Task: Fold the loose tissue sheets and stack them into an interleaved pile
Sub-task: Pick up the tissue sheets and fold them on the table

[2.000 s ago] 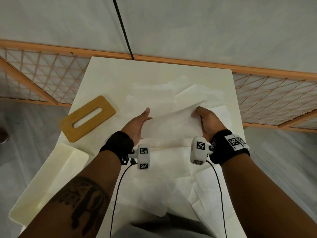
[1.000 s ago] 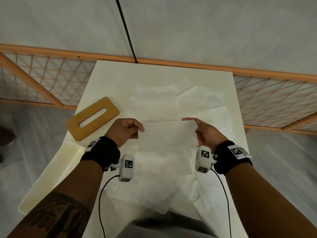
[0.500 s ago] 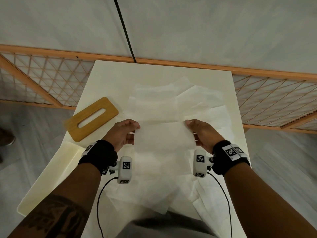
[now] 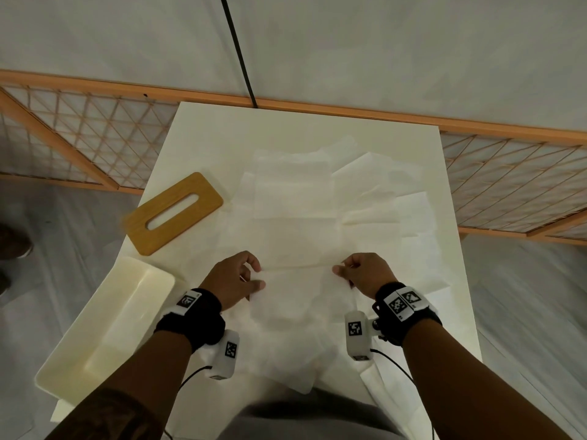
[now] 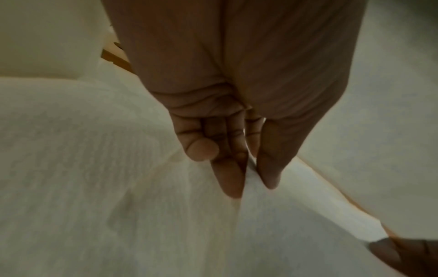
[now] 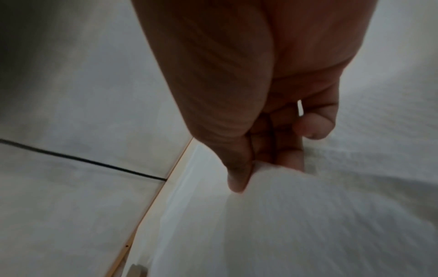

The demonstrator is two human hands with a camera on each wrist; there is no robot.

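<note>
Surface: a pale cream table (image 4: 203, 128) with a rectangular top, its far edge against a low wooden rail backed by grey sheeting. Lattice screens (image 4: 79, 144) in orange-brown wood flank the table on both sides. A black cable (image 4: 236, 49) runs down the sheeting to the rail. The floor to either side is grey.

Other items: a wooden lid with a long slot (image 4: 174, 213) lies flat and askew on the left part of the table, just beside the spread of paper. A cream plastic tray (image 4: 79, 354) sits nearer the person at the left edge, overhanging the table side. A dark shoe (image 4: 14, 241) shows at the far left on the floor.

Task items: loose tissue sheets (image 4: 365, 192) cover the centre and right of the table in overlapping layers, some creased, some trailing off the near right edge. A folded pile (image 4: 293, 198) lies among them towards the far side.

Hands: the left hand (image 4: 236, 279) pinches the left end of one tissue sheet (image 4: 298, 281) between thumb and fingers. The right hand (image 4: 365, 274) pinches the opposite end likewise. The sheet is stretched between them over the table's near centre, a crease running from hand to hand. Both wrists carry black bands with white tagged camera units; both wrist views are blurred.
</note>
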